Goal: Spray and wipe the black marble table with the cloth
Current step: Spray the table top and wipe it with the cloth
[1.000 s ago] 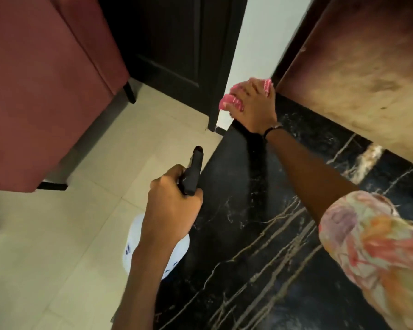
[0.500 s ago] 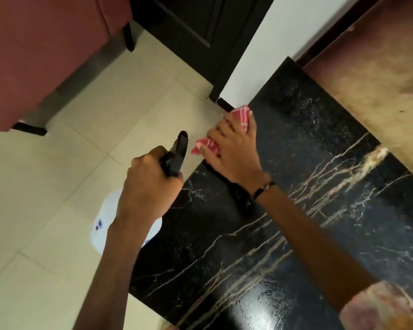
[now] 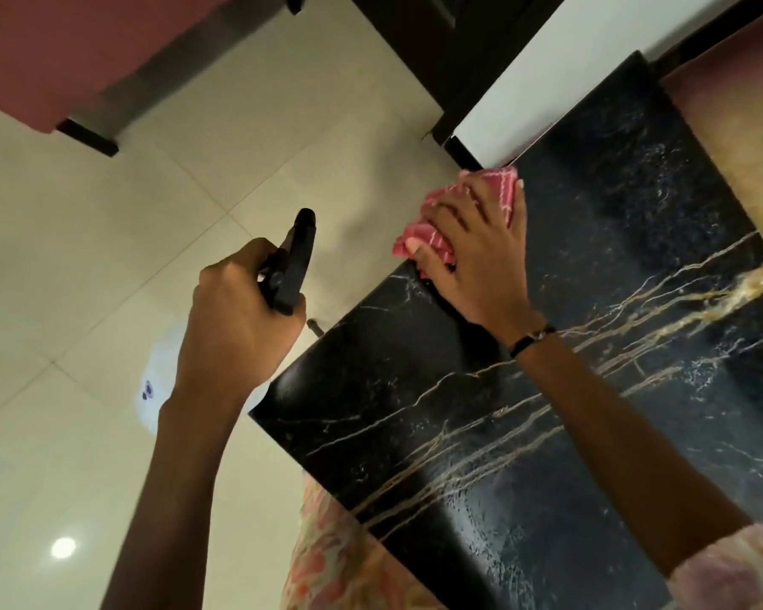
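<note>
A red sofa stands on pale floor tiles near a dark door.

The person's forearms are bare. At the wrist of the right hand sits a thin black bracelet, a cord-like band with a small metallic piece that catches the light. Higher on that arm, in the lower right corner of the view, a short loose sleeve shows a soft floral print in pink, orange, cream and pale lilac. The same printed fabric appears at the bottom centre as the front of the garment, blurred, with pink and peach blotches on a cream ground. The left hand and its forearm run bare to the lower edge of the view.
</note>
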The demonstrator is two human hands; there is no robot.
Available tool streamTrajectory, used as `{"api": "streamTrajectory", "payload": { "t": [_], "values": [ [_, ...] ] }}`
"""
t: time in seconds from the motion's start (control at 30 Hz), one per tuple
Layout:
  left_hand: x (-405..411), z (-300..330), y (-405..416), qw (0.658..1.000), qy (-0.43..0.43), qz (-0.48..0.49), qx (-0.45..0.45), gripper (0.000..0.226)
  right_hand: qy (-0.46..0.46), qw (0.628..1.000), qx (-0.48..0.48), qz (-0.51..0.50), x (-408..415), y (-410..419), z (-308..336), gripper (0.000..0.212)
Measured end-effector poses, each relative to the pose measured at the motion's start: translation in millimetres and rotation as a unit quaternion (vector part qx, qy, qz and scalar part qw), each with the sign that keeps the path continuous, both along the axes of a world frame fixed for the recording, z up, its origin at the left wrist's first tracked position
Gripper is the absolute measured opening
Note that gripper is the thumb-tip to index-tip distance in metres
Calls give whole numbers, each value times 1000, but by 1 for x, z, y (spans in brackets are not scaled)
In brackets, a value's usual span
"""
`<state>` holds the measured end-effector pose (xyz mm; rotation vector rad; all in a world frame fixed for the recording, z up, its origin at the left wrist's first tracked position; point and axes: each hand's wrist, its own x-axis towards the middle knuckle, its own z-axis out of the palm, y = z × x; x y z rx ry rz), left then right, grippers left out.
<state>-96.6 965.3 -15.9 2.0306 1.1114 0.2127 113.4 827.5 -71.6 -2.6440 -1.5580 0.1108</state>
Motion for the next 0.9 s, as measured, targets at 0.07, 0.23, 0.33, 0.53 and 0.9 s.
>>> {"api": "streamTrajectory", "payload": {
  "t": [0.07, 0.23, 0.33, 0.53, 0.9],
  "values": [
    [-10, -2, 0, 1000, 5, 17, -12, 21, 26, 999, 6, 22, -40, 1, 0, 52],
    [-37, -8, -4, 997, 19, 60, -52, 22, 92, 993, -1, 73, -140, 3, 1, 50],
    [-53, -11, -7, 995, 26, 72, -59, 16, 94, 985, -3, 142, -168, -1, 0, 47],
    [-81, -20, -18, 993, 22, 101, -58, 27, 62, 989, 10, 133, -123, 4, -6, 53],
    [-125, -23, -51, 975, -26, 211, -67, 20, 85, 984, 18, 158, -207, 1, -3, 43]
  ]
}}
